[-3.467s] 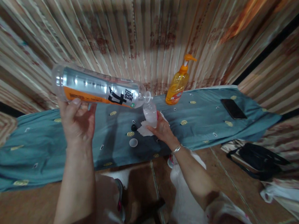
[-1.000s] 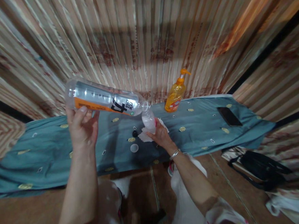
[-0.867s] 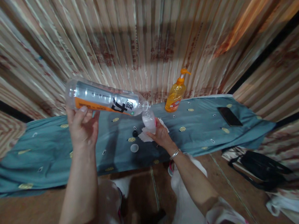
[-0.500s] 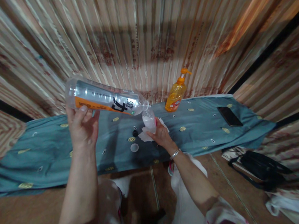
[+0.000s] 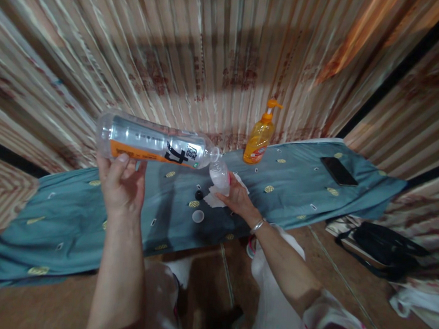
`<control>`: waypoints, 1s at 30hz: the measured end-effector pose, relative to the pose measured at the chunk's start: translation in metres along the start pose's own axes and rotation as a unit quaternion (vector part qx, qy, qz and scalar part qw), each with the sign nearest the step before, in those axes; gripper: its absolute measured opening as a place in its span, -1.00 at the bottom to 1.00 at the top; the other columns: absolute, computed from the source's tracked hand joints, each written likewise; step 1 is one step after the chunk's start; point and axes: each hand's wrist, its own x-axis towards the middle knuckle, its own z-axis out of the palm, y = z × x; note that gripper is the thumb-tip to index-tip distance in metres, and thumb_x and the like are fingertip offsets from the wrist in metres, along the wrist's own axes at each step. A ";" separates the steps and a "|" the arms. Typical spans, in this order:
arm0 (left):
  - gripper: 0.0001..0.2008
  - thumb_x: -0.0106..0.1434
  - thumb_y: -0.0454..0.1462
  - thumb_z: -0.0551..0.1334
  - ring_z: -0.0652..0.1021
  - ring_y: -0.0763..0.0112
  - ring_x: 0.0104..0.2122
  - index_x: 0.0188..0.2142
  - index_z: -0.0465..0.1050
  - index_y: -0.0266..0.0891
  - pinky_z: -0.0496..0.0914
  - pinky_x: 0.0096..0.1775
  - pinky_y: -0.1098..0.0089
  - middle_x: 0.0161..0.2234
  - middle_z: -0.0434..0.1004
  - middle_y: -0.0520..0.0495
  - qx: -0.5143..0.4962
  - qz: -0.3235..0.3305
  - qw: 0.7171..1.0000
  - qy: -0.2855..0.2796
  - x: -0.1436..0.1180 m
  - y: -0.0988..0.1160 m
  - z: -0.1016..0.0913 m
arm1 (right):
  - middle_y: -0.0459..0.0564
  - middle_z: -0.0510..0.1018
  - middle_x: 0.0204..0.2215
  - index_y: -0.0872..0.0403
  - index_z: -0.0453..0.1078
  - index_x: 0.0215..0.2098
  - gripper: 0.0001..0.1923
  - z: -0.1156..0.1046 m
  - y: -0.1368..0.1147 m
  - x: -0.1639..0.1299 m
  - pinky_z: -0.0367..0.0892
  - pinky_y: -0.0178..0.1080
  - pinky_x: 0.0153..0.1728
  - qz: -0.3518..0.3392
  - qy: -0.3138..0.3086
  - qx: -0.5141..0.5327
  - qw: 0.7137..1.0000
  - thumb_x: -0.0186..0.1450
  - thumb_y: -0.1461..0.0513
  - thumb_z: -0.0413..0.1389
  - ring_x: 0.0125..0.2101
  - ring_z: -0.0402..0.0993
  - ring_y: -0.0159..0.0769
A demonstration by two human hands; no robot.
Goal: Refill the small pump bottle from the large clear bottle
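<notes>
Left hand [image 5: 122, 185] grips the big bottle [image 5: 155, 142] from below near its base, fingers wrapped on the orange-and-silver label. Bottle is tipped nearly flat, neck to the right and slightly down, uncapped mouth right at the top of the small bottle [image 5: 219, 174]. Right hand [image 5: 236, 198] is closed round the small bottle, holding it roughly upright, a bit tilted, above the cloth [image 5: 297, 182]; bangle on that wrist. White tissue [image 5: 212, 198] lies under and beside the right hand. Just left of it on the cloth: a black cap [image 5: 199, 195] and a clear cap [image 5: 198, 216], apart from each other. Further back, an orange pump bottle [image 5: 259, 137] stands upright near the striped wall. Phone [image 5: 339, 171] lies flat far right on the cloth. Black bag [image 5: 385, 244] on the floor to the right.
</notes>
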 end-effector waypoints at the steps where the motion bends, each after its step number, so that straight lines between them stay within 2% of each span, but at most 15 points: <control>1: -0.66 -0.21 -0.33 0.47 0.50 0.50 -0.32 -0.36 0.51 -0.12 0.44 -0.24 0.45 -0.26 0.57 0.10 -0.001 0.000 1.000 -0.002 0.000 0.000 0.000 | 0.45 0.46 0.16 0.27 0.06 0.34 -0.11 0.000 0.001 0.000 0.41 0.15 0.12 -0.005 0.001 -0.003 1.000 0.24 0.01 0.28 0.16 0.45 0.17; 7: -0.63 -0.20 -0.33 0.48 0.46 0.52 -0.39 -0.35 0.50 -0.09 0.44 -0.21 0.40 -0.42 0.46 0.16 -0.008 0.003 1.000 -0.003 0.002 0.000 -0.002 | 0.48 0.41 0.20 0.32 0.04 0.34 -0.10 0.000 0.001 -0.001 0.37 0.13 0.17 -0.009 -0.007 -0.012 1.000 0.25 0.00 0.26 0.20 0.41 0.17; 18: -0.57 -0.28 -0.33 0.49 0.50 0.51 -0.35 -0.34 0.50 -0.10 0.45 -0.29 0.45 -0.36 0.48 0.17 -0.005 -0.001 1.000 0.018 0.000 0.003 0.003 | 0.40 0.40 0.22 0.26 0.02 0.38 -0.06 -0.001 -0.001 -0.001 0.35 0.20 0.18 0.012 -0.014 0.004 1.000 0.23 0.01 0.29 0.20 0.39 0.21; 24: -0.59 -0.24 -0.34 0.48 0.47 0.57 -0.40 -0.33 0.49 -0.11 0.42 -0.30 0.48 -0.35 0.48 0.18 -0.004 0.006 1.000 0.004 0.000 0.003 0.002 | 0.44 0.42 0.20 0.29 0.03 0.36 -0.08 -0.002 -0.001 -0.001 0.38 0.16 0.16 0.014 -0.014 -0.003 1.000 0.23 0.01 0.28 0.19 0.41 0.18; 30: -0.62 -0.21 -0.30 0.48 0.48 0.52 -0.32 -0.34 0.49 -0.09 0.42 -0.29 0.50 -0.26 0.52 0.13 0.016 0.010 1.000 -0.002 -0.002 0.004 0.004 | 0.44 0.43 0.19 0.26 0.02 0.36 -0.08 0.001 0.001 -0.001 0.41 0.20 0.11 0.000 -0.003 -0.007 1.000 0.24 0.00 0.27 0.17 0.43 0.21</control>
